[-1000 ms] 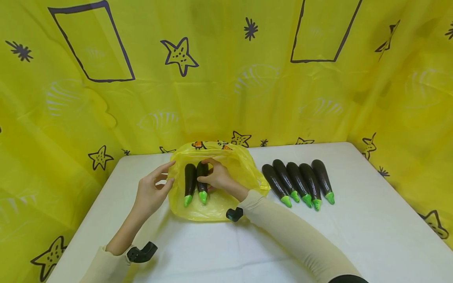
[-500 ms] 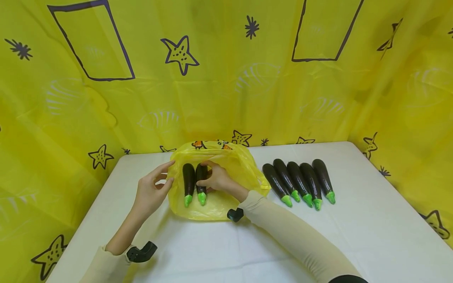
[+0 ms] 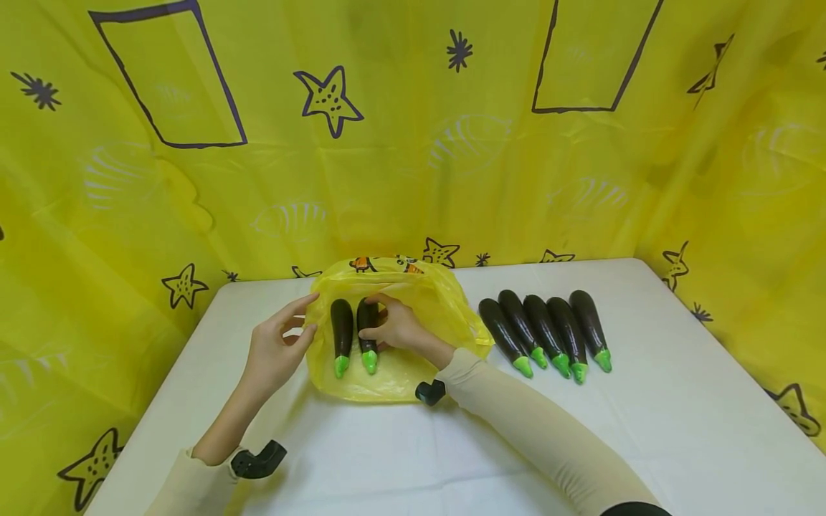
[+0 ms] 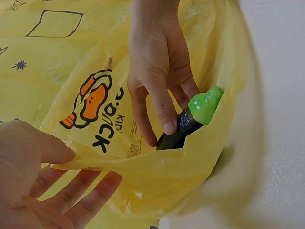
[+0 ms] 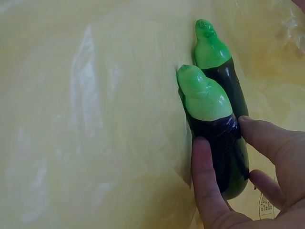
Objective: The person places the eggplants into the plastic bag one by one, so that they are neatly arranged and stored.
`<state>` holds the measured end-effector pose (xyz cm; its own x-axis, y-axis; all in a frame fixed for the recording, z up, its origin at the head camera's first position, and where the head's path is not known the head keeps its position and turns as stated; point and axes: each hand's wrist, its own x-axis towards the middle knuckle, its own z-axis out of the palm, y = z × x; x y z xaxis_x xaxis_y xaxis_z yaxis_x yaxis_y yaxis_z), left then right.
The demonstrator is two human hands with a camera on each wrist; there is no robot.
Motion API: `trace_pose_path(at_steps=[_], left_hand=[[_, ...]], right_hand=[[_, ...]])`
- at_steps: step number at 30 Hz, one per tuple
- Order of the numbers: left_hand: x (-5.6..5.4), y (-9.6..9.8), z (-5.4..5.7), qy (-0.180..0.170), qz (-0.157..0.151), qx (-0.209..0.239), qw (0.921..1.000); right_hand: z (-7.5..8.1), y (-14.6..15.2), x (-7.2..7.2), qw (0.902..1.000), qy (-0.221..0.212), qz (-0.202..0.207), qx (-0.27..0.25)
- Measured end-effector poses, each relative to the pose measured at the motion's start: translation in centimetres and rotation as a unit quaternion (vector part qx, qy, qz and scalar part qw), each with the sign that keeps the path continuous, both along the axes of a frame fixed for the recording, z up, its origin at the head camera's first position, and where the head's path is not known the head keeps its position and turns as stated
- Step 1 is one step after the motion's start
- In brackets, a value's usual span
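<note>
On the table lies a yellow plastic bag (image 3: 445,308) with its mouth spread wide. My left hand (image 3: 274,351) pinches the left edge of the bag between thumb and fingers; the left wrist view shows the rim (image 4: 143,167) raised there. Inside, my right hand (image 3: 401,324) grips a dark purple eggplant (image 3: 366,317) with a bright green stem end, thumb and fingers on opposite sides. A second eggplant (image 3: 342,330) lies to its left in the bag, a narrow gap apart, stem also toward me. The held one partly covers it in the right wrist view.
Several more eggplants (image 3: 545,333) lie side by side on the white table (image 3: 413,459), right of the bag. A yellow curtain (image 3: 400,179) with drawn stars and fish hangs behind and at both sides. A dark wrist camera (image 3: 259,460) sits on the left sleeve.
The left eggplant in the bag has shifted slightly left, and the gap between the two has widened a little. My left hand still holds the bag edge in the same spot.
</note>
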<state>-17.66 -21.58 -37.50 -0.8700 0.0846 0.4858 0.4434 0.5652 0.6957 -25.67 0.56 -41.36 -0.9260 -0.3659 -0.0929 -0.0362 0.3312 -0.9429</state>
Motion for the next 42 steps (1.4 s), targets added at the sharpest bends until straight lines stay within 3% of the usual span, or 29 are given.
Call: trace_pose_path(at_steps=[35, 42], left_hand=[[0.19, -0.05, 0.06, 0.002, -0.002, 0.001, 1.0], [0.31, -0.07, 0.16, -0.002, 0.001, -0.003, 1.0]], right_hand=[[0.29, -0.36, 0.59, 0.9998, 0.01, 0.008, 0.012], [0.56, -0.21, 0.81, 0.9986, 0.028, 0.011, 0.044]])
